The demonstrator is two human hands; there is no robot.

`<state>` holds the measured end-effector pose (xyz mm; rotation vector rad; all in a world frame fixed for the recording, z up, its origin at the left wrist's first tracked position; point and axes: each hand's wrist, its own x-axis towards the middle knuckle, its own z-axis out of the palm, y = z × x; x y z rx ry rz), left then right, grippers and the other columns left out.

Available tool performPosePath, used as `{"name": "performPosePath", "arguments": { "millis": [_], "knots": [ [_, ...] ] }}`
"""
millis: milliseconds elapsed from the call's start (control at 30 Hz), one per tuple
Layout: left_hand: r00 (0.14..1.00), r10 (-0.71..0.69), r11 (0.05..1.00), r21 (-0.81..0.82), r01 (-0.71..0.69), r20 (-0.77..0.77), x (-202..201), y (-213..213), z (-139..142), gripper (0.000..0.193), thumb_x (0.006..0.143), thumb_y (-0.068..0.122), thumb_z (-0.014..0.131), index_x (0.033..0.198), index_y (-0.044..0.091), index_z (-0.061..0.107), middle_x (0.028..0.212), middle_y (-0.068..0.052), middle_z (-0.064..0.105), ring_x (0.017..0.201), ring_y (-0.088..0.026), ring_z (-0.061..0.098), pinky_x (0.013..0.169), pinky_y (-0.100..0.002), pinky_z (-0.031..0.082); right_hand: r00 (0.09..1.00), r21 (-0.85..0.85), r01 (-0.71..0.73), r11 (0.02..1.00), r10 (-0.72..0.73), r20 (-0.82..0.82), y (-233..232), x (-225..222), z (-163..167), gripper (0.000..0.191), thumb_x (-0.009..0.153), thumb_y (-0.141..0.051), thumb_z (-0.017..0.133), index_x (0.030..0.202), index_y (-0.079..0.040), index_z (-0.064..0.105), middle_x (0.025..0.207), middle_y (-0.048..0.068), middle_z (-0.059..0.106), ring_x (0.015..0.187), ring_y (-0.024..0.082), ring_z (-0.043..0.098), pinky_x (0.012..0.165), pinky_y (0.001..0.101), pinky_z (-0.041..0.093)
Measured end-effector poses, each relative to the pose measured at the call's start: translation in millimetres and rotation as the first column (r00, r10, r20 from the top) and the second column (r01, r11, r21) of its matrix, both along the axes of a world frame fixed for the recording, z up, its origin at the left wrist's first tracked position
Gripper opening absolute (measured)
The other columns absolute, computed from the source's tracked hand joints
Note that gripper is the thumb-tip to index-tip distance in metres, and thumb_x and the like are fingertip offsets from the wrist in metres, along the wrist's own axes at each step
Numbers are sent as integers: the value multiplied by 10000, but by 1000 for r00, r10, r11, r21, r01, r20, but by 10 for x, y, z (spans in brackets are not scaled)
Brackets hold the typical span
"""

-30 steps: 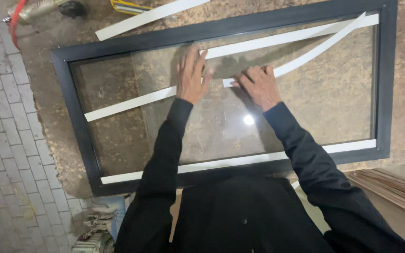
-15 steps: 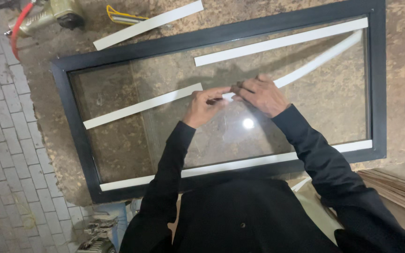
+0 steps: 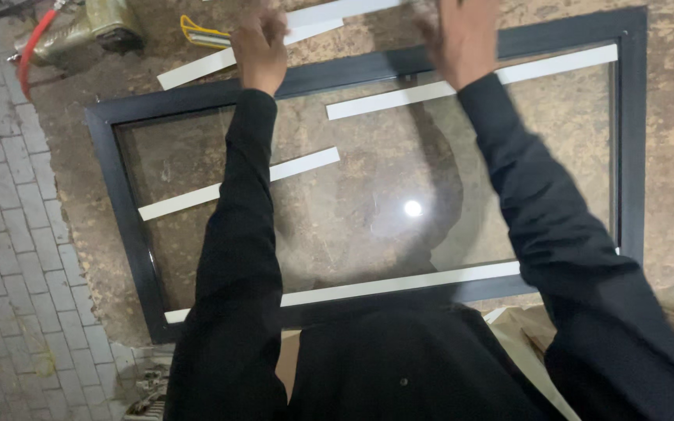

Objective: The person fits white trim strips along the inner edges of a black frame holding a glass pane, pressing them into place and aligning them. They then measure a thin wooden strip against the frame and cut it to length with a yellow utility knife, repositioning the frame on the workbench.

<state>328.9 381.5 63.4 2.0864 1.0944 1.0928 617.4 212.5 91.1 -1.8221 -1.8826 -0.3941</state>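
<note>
1. Both hands, left hand (image 3: 260,48) and right hand (image 3: 462,35), are raised beyond the far edge of the dark window frame (image 3: 111,187), fingers closed on one white strip (image 3: 337,11).
2. More white strips (image 3: 228,185) lie on its glass.
3. Beyond the frame's far-left corner: yellow tool (image 3: 200,33), red hose (image 3: 29,51).
4. Paving bricks (image 3: 9,234) border the frame's left.
</note>
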Motion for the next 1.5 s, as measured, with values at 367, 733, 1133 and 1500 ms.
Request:
{"name": "performPosePath", "arguments": {
  "millis": [367, 733, 1133, 1500],
  "knots": [
    [914, -149, 989, -79, 128, -376, -574, -1339, -508, 663, 1044, 252, 612, 1600, 13, 341, 1646, -213, 378, 1541, -379, 341, 1269, -500, 306, 974, -198, -212, 957, 191, -118, -750, -831, -760, 348, 965, -145, 727, 1298, -92, 638, 1418, 71, 631, 1349, 314, 556, 1132, 509, 398],
    [879, -26, 999, -40, 8, -476, 339, -1782, -662, 968, 997, 630, 535, 1624, 22, 116, 1649, -352, -3, 1552, -492, -6, 1253, -625, 72, 978, -479, -200, 855, 205, -43, -1506, -689, -760, 454, 854, -75, 695, 1306, -116, 689, 1252, 77, 600, 1225, 273, 552, 1115, 568, 355],
    [851, -525, 845, -130, 518, -26, 223, -1832, -656, 568, 1121, 362, 479, 1587, 48, 397, 1591, -212, 496, 1517, -337, 437, 1315, -458, 308, 964, -505, -252, 825, 262, -52, -1734, -706, -635, 233, 924, -137, 602, 1144, -87, 658, 1223, 95, 575, 1235, 278, 526, 1154, 553, 338],
    [761, -111, 989, -145, 22, -639, -525, -1503, -616, 878, 1068, 552, 493, 1630, -29, 150, 1708, -226, 70, 1589, -389, 97, 1270, -594, 132, 951, -552, -306, 776, 277, -138, -1764, -627, -615, 311, 902, -108, 584, 1206, -77, 637, 1222, 116, 581, 1225, 287, 530, 1106, 557, 327]
  ]
}}
